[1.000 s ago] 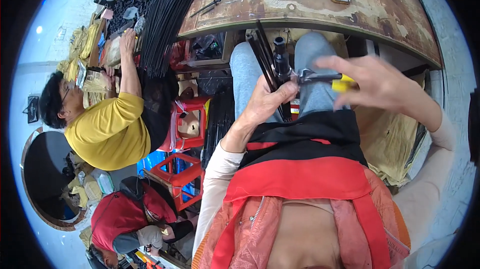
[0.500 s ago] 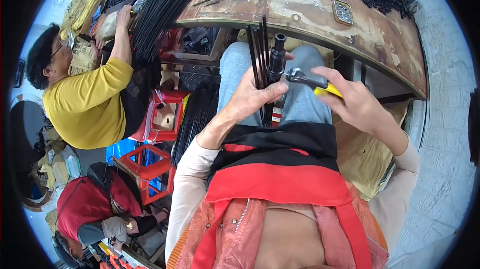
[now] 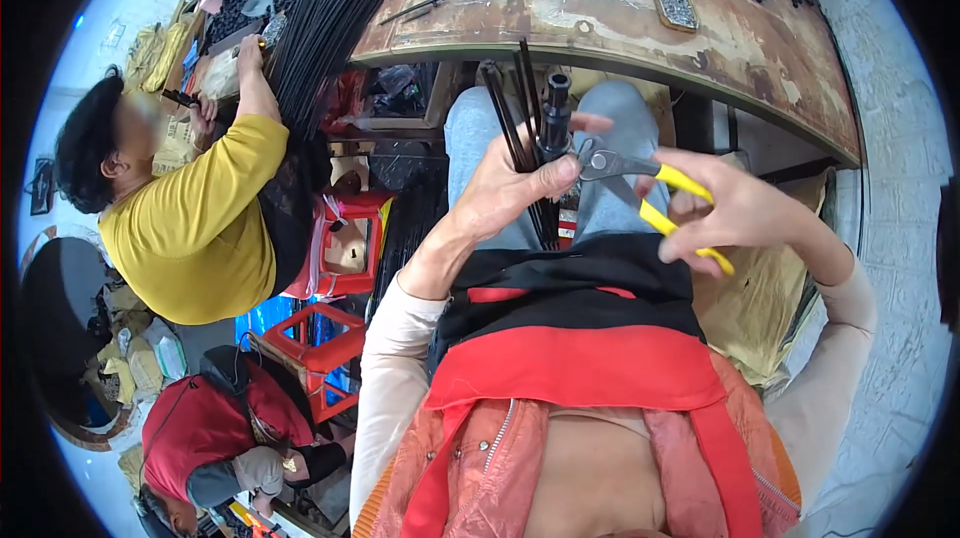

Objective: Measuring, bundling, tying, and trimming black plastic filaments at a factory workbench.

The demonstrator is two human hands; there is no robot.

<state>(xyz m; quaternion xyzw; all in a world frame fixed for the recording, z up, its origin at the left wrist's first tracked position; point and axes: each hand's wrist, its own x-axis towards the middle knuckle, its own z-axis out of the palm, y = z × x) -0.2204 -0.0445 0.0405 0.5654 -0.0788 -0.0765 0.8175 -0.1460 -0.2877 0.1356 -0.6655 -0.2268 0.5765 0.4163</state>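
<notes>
Closest to me, past the red-and-black apron (image 3: 575, 358), the left hand (image 3: 515, 193) is closed around some thin black rods (image 3: 508, 123) and a dark, ringed fitting (image 3: 556, 123), all upright above the lap. The right hand (image 3: 735, 203) holds the yellow-handled pliers (image 3: 635, 166) in a loosened grip, fingers spread along the handles. A moment ago those handles sat close together; now they stand in a wide V, which suggests the tool isn't being squeezed. Its head is beside the left thumb and the fitting; whether it touches, I can't tell. Beyond, the worn surface (image 3: 500, 13) carries a small tray (image 3: 680, 28) of metal bits. Off to the left sits a co-worker in yellow (image 3: 205, 223).
</notes>
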